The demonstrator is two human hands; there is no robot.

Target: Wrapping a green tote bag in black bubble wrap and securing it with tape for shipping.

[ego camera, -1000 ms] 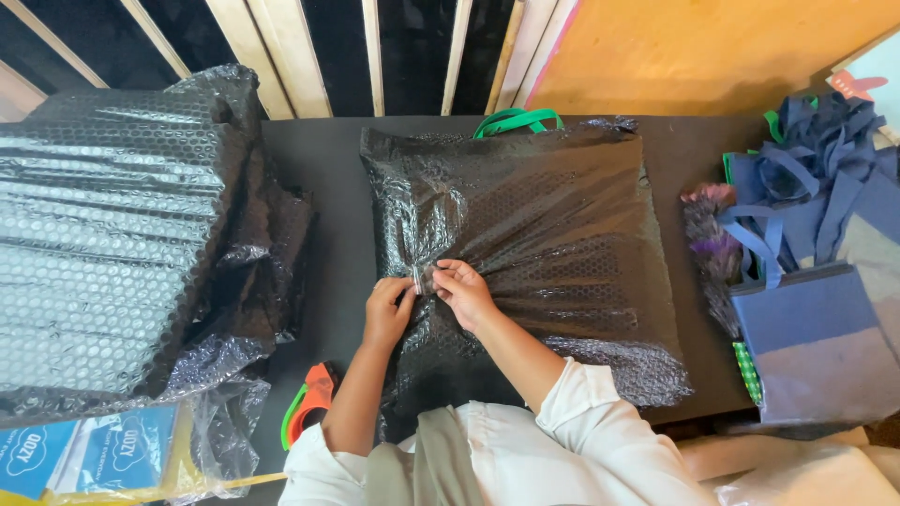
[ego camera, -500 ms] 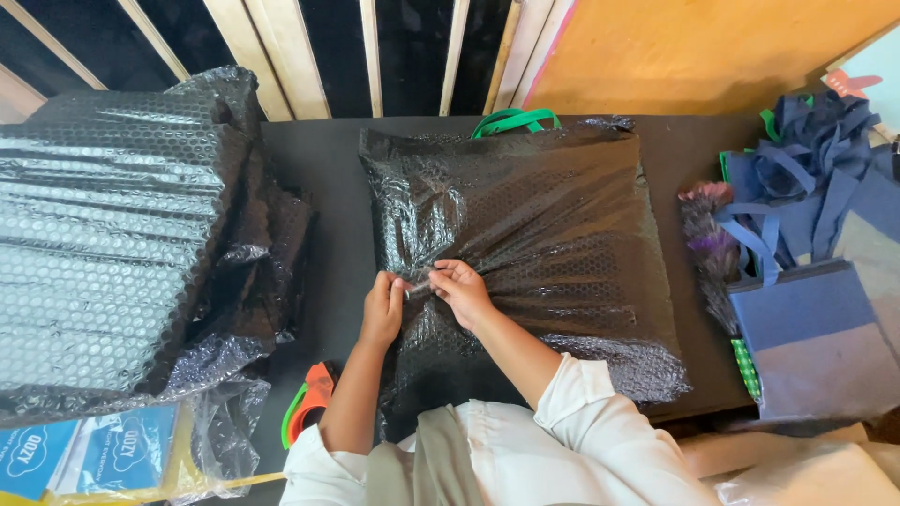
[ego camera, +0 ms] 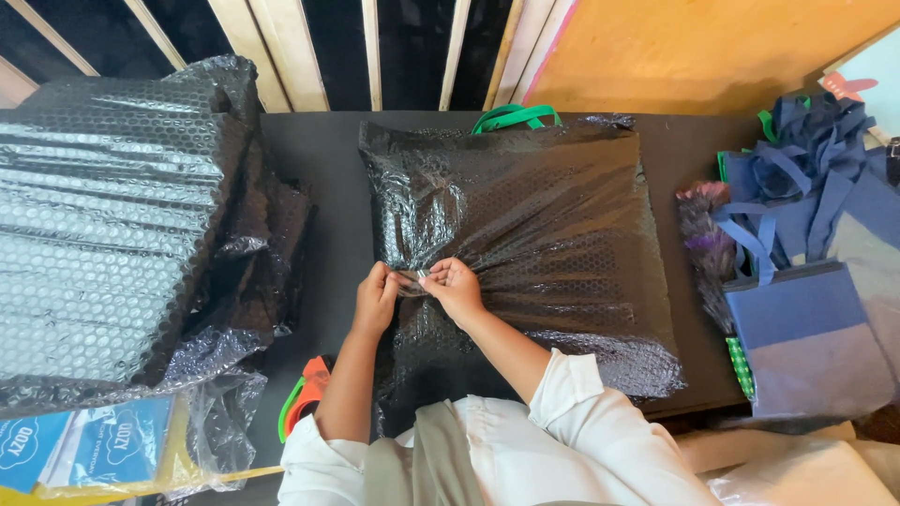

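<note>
A flat parcel wrapped in clear bubble wrap [ego camera: 544, 215] lies on the black table [ego camera: 328, 169], with a green handle [ego camera: 514, 117] sticking out at its far edge. My left hand [ego camera: 375, 302] and my right hand [ego camera: 454, 287] meet at the parcel's near left part. Both pinch a gathered fold of the bubble wrap between their fingertips, and the wrap is drawn in taut creases toward that spot.
A big roll of bubble wrap [ego camera: 103, 215] fills the left side. A red and green tape dispenser [ego camera: 305, 398] lies by my left elbow. Blue fabric bags [ego camera: 806, 281] are piled at the right. Blue printed packets [ego camera: 84, 440] sit at the near left corner.
Both hands stay at the same fold; the fingers have shifted slightly, pulling the wrap tighter. The parcel has not moved.
</note>
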